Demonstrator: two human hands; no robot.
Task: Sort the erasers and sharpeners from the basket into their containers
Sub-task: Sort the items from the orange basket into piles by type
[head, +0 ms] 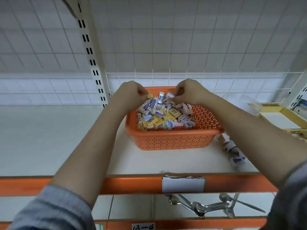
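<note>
An orange perforated basket (172, 140) stands on the white shelf, heaped with boxed erasers (159, 113) and small sharpeners (188, 124). My left hand (128, 93) hovers over the basket's back left corner, fingers curled, pinching a yellow eraser (150, 96). My right hand (191, 90) is over the back of the basket, pinching a white eraser (169, 95) at its fingertips. Several sharpeners (232, 151) lie in a loose row on the shelf right of the basket.
At the far right stand a yellow cardboard box (280, 118) and a clear plastic container (239, 100). A wire grid backs the shelf. The orange shelf edge (132, 183) carries a white label. Metal tools (207, 206) hang on the level below.
</note>
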